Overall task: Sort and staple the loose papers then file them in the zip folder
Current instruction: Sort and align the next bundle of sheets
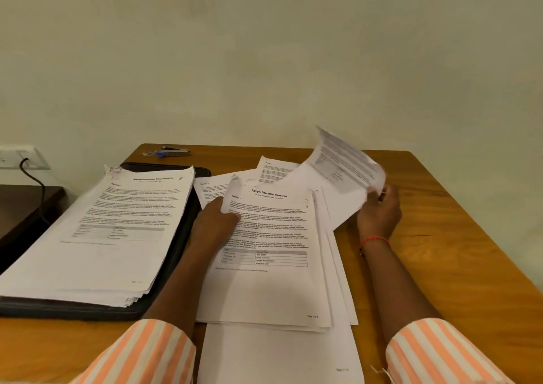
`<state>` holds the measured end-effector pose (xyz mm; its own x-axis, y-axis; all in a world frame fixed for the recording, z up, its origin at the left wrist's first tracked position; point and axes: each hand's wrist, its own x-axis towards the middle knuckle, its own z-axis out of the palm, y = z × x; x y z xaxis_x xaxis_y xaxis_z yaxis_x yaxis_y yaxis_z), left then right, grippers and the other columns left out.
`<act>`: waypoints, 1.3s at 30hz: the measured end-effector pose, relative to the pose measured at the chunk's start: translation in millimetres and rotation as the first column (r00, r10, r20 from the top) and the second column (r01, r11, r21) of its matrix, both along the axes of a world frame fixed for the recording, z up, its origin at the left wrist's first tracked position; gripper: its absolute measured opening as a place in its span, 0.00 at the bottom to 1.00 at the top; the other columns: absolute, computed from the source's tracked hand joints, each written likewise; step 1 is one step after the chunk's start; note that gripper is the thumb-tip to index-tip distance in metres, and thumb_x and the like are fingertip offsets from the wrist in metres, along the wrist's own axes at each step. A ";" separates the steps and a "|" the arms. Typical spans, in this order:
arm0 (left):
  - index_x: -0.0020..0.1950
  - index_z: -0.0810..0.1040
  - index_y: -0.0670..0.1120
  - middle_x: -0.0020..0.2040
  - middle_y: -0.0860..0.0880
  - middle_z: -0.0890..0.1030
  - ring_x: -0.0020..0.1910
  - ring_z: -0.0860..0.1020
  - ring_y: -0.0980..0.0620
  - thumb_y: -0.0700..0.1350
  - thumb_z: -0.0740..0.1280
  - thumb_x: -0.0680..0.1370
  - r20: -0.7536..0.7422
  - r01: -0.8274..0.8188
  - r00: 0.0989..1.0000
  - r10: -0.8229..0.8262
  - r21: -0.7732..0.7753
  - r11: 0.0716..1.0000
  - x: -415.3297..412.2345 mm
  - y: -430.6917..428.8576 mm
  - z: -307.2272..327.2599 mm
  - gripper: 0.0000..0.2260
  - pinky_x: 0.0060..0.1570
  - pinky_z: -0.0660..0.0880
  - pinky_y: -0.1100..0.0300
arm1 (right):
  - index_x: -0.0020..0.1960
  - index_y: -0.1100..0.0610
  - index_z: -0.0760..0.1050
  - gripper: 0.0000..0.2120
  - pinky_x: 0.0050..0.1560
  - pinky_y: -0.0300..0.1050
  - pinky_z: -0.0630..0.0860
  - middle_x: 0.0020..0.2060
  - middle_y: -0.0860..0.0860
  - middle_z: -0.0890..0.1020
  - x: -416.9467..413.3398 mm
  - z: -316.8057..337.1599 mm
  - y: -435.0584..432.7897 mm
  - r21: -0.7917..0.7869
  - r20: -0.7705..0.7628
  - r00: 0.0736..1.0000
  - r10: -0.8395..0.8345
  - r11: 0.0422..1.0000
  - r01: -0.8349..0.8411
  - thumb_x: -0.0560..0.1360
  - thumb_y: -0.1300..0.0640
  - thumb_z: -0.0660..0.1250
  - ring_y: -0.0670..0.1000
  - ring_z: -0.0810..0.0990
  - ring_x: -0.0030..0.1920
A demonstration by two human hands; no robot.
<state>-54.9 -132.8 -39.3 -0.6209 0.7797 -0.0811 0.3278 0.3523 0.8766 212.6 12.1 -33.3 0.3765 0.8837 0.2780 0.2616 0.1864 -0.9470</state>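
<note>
**Clerk:** First entry, the loose papers?

**Keeper:** Fan of loose white printed sheets (pixel 273 236), lying flat on the middle of the brown wooden table (pixel 455 251). The top sheet is headed "Sample Education Transcript". One further white printed sheet (pixel 343 163) is lifted and bowed (blurred) above the fan's far right corner.

**Clerk:** Held by?

**Keeper:** Right hand (pixel 379 210), fingers curled round its lower edge, pinching it. Thin red thread bracelet (pixel 374 240) on that wrist.

**Clerk:** And the other hand?

**Keeper:** Left hand (pixel 217 219) lies at the fan's left edge, fingertips hidden beneath the top sheet. Whether it grips anything cannot be told.

**Clerk:** The folder?

**Keeper:** Black zip folder (pixel 73 310), flat at the table's left, just beside the fan. It carries a thick stack of white printed papers (pixel 111 230) (corners ragged).

**Clerk:** Stapler?

**Keeper:** Small grey metal stapler (pixel 176 150) at the table's far edge, behind the folder, well apart from both hands.

**Clerk:** Remainder?

**Keeper:** Orange-and-white striped sleeves (pixel 147 351) on both forearms. White wall socket (pixel 20 157) with a black cable. Dark side table (pixel 29 201) left of the wooden one.
</note>
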 end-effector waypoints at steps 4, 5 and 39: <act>0.57 0.76 0.56 0.53 0.53 0.83 0.50 0.83 0.48 0.46 0.69 0.77 0.024 0.005 1.000 -0.006 0.034 0.999 0.6 -0.6 -1.1 0.10 0.55 0.81 0.44 | 0.56 0.62 0.75 0.07 0.41 0.27 0.75 0.53 0.54 0.81 10.2 -1.6 6.8 0.067 -0.232 0.971 -0.062 0.995 0.079 0.82 0.59 0.64 0.51 0.79 0.52; 0.57 0.76 0.56 0.53 0.53 0.83 0.50 0.83 0.48 0.46 0.69 0.77 0.033 0.003 0.999 -0.004 0.040 0.999 1.1 -1.2 -1.0 0.10 0.55 0.81 0.44 | 0.55 0.61 0.76 0.06 0.46 0.34 0.78 0.53 0.54 0.81 11.9 -0.7 8.1 0.074 -0.283 0.956 -0.082 0.991 0.107 0.82 0.58 0.64 0.51 0.80 0.52; 0.62 0.75 0.48 0.52 0.54 0.81 0.48 0.81 0.57 0.43 0.68 0.81 0.113 -0.193 0.981 0.159 0.452 0.871 -3.6 -2.6 12.5 0.10 0.40 0.77 0.66 | 0.58 0.57 0.79 0.08 0.51 0.50 0.81 0.51 0.50 0.84 0.0 -9.1 6.1 0.048 -0.023 0.943 0.333 0.942 -0.332 0.82 0.56 0.65 0.51 0.82 0.52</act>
